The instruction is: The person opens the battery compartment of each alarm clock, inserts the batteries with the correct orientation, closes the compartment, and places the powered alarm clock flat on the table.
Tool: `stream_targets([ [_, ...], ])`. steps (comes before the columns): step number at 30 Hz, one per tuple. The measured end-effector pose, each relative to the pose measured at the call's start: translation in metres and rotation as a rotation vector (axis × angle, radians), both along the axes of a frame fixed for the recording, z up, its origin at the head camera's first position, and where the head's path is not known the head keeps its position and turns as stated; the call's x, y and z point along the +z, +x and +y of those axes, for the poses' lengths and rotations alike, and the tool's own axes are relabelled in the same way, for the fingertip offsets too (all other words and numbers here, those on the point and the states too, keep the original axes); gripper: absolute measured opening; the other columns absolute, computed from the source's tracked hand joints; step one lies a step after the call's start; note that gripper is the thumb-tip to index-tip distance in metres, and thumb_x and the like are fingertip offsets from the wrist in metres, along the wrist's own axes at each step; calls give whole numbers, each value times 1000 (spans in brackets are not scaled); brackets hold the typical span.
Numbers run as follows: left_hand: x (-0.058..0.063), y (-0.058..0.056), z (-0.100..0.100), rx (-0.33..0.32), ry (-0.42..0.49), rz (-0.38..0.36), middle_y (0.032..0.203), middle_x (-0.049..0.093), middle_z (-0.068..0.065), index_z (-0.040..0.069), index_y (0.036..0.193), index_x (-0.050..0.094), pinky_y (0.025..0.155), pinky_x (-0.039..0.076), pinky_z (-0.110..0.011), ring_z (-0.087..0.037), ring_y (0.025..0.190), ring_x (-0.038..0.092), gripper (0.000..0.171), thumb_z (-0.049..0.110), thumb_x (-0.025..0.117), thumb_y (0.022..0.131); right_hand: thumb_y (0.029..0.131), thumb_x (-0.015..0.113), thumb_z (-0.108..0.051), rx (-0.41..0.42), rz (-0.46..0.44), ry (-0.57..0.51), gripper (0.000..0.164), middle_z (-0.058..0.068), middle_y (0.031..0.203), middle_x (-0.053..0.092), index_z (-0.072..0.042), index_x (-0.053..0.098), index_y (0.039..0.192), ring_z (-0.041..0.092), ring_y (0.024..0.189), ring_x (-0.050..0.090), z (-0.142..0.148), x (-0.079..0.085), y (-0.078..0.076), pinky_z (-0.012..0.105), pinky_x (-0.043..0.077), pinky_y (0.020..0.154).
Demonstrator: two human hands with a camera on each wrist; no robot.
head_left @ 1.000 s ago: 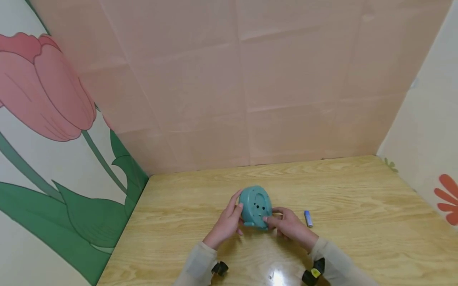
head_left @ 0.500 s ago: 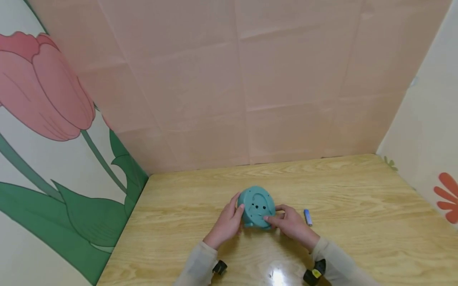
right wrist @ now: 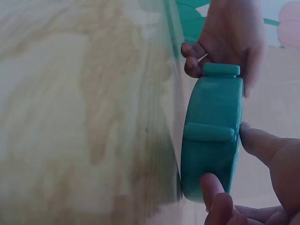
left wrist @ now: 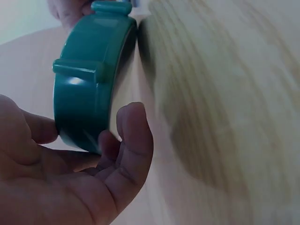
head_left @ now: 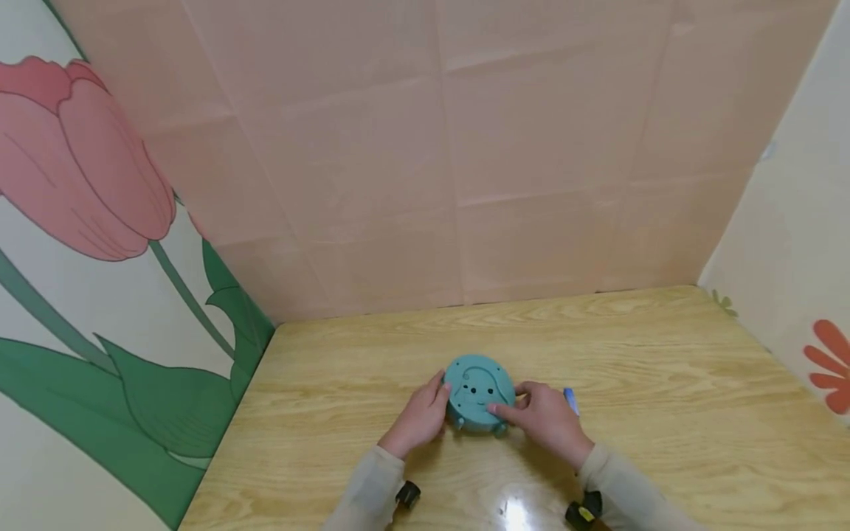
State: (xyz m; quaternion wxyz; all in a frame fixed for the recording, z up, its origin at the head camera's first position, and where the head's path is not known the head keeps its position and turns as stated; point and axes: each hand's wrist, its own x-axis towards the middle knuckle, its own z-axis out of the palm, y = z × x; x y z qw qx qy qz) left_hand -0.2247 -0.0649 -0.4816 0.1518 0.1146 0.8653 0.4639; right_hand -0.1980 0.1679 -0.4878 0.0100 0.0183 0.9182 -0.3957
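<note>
A round teal clock [head_left: 473, 375] lies between the hands, its back with small dark holes turned up in the head view. Two stubby feet stick out from its side, which also shows in the left wrist view as a teal rim [left wrist: 79, 112]. My left hand [head_left: 420, 414] holds the left edge between thumb and fingers. On the right edge, my right hand [head_left: 547, 419] pinches the clock, thumb on its back and fingers at its side. In the right wrist view the clock [right wrist: 211, 108] is low over the table, its far edge close to the surface.
A blue cylinder like a small battery [head_left: 570, 399] lies just beyond the right hand, which partly hides it. The wooden table [head_left: 332, 369] meets a pinkish-brown sheet [head_left: 372, 184] at the back. Printed walls stand at left and right.
The clock has tipped back and come down closer to the table, so its back faces more upward. The right hand has shifted slightly and now covers part of the blue cylinder.
</note>
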Motion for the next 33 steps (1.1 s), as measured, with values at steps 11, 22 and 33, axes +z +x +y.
stream_targets([
  [11,-4,-4,-1,-50,-80,15,74,56,-7,2,156,29,74,48,-38,-21,57,55,59,39,25,111,70,81,-64,-18,17,93,70,-1,73,63,-2,68,101,13,63,56,-2,1,0,28,46,56],
  [22,-6,-5,1,-55,-155,48,155,42,-17,-2,151,38,117,31,-52,-34,144,37,57,36,26,111,71,81,-64,-9,10,136,69,-1,73,63,-2,68,101,13,63,55,0,1,1,28,45,55],
  [33,-7,-3,1,-58,-154,27,150,48,-18,-1,148,43,113,35,-54,-36,140,43,54,34,30,111,76,78,-63,43,153,270,78,12,101,70,-1,67,123,22,78,66,0,3,3,39,55,63],
])
